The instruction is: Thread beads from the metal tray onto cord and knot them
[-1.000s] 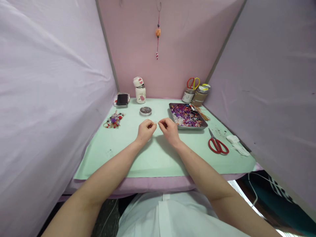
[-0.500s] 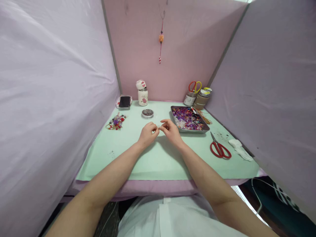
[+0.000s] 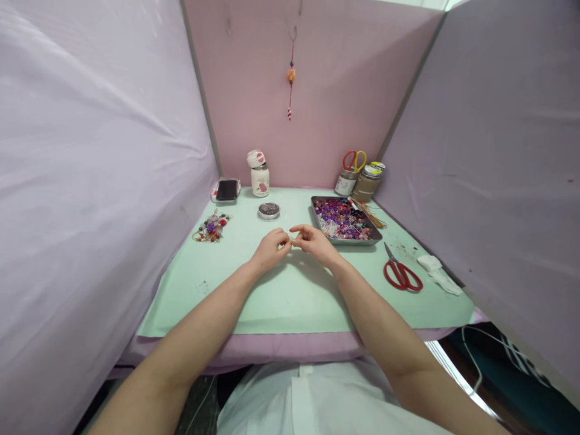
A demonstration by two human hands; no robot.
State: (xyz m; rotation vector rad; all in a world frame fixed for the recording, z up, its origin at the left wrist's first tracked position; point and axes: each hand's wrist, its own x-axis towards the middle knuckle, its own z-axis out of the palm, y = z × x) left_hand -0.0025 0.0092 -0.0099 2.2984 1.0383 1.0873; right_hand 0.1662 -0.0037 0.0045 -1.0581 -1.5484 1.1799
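Observation:
Above the middle of the pale green table cover [image 3: 272,302], my left hand [image 3: 272,246] and my right hand [image 3: 313,241] meet at the fingertips. Both are closed in a pinch. Whatever lies between the fingers is too small to make out. Right beside my right hand is a grey metal tray [image 3: 357,242] full of purple, clear and orange beads [image 3: 339,219]. A small round dish [image 3: 269,210] of tiny dark pieces sits just beyond my left hand.
Red-handled scissors [image 3: 402,275] lie at the right near a crumpled white cloth [image 3: 438,275]. At the left are strung bead pieces [image 3: 212,227] and a phone [image 3: 227,190]. A white bottle [image 3: 260,180] and two jars [image 3: 368,183] stand at the back. A beaded cord [image 3: 290,75] hangs on the pink wall.
My hands stay together at the fingertips, and the fingers of my right hand have shifted slightly. The whole view has moved a little.

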